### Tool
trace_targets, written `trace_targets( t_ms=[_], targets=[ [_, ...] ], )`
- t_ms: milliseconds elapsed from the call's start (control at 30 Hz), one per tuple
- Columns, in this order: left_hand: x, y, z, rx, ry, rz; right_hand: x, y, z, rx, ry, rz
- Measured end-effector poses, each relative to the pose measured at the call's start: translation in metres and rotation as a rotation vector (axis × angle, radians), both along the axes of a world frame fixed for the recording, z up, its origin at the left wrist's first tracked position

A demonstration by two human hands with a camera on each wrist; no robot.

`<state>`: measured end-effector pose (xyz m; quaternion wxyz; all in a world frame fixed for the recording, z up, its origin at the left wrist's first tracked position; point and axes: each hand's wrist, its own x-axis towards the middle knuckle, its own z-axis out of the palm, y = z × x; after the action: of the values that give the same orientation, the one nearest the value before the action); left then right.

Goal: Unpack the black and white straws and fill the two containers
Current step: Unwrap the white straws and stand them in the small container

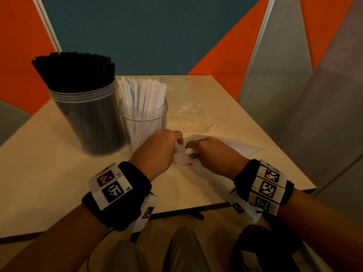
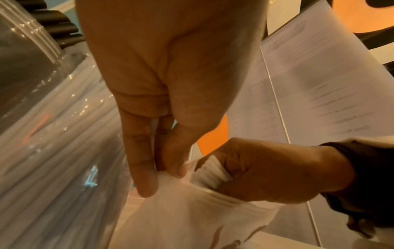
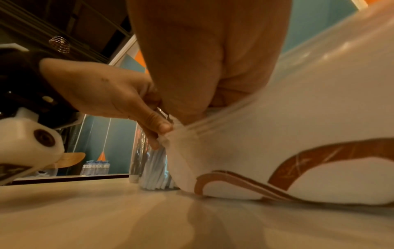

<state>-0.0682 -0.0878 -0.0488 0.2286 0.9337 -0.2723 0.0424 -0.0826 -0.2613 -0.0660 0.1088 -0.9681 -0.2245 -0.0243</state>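
Note:
A tall clear container [image 1: 88,118] packed with black straws [image 1: 74,69] stands at the table's left. Beside it, a smaller clear jar [image 1: 144,116] holds white straws [image 1: 142,91]. In front of the jar lies a white plastic bag [image 1: 184,160] with brown print [image 3: 319,155]. My left hand [image 1: 177,143] pinches the bag's open edge [image 2: 170,175] between thumb and fingers. My right hand [image 1: 191,152] reaches into the opening and grips a bundle of white straws [image 2: 211,171]. Most of the bundle is hidden inside the bag.
An empty, crumpled clear plastic bag [image 1: 188,108] lies behind the hands at the back of the beige table [image 1: 49,173]. A flat printed white sheet [image 2: 309,80] stretches right of the hands. Partition panels stand behind and to the right.

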Motion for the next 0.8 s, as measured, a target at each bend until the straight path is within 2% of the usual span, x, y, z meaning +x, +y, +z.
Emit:
trace_targets(
  t_ms=[133, 333, 600, 800],
  targets=[
    [0.003, -0.001, -0.002, -0.037, -0.008, 0.032, -0.001, -0.006, 0.005, 0.007, 0.07, 0.03],
    [-0.001, -0.009, 0.0, -0.091, -0.085, -0.003, 0.004, -0.005, -0.004, -0.176, 0.217, -0.056],
    [-0.005, -0.012, -0.01, 0.003, 0.038, 0.005, 0.007, 0.0, -0.013, -0.151, 0.175, -0.086],
    [-0.005, -0.011, -0.004, 0.006, -0.031, 0.008, 0.003, 0.004, 0.004, -0.297, 0.207, -0.02]
  ],
)
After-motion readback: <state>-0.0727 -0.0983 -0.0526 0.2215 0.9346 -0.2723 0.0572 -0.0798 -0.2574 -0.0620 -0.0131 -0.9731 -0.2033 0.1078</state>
